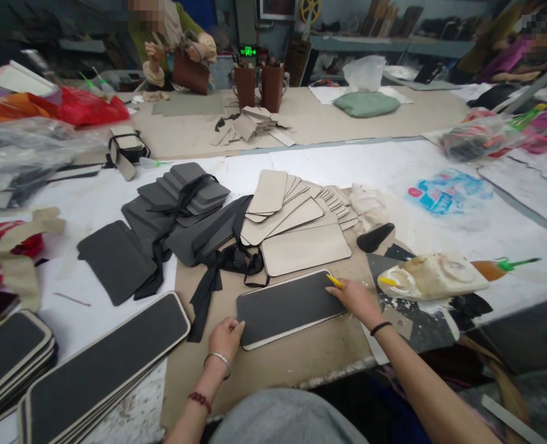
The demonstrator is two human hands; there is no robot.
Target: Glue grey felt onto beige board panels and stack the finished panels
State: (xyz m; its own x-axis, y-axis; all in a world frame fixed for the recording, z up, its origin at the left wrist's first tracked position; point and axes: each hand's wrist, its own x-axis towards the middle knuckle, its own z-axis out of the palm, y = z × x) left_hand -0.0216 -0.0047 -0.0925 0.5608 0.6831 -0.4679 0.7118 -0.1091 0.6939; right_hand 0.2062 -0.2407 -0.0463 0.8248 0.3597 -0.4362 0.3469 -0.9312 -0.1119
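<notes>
A dark grey panel with a thin pale edge (287, 308) lies flat on brown board in front of me. At its left end my left hand (227, 338) pinches the corner, thumb and fingers together. My right hand (354, 299) is at the upper right corner, its fingers closed around a small yellow tool (334, 282). Just behind the panel rests a beige panel (306, 250), with a fanned pile of beige pieces (285, 216) beyond it. Dark grey pieces (118, 259) and black straps (203, 302) are to the left.
Stacked long dark panels (106, 364) stand at the lower left. A glue-stained white container (435, 277), an orange bottle (486, 269) and a black tool (375, 237) are on the right. Across the table a person holds a brown piece (190, 73).
</notes>
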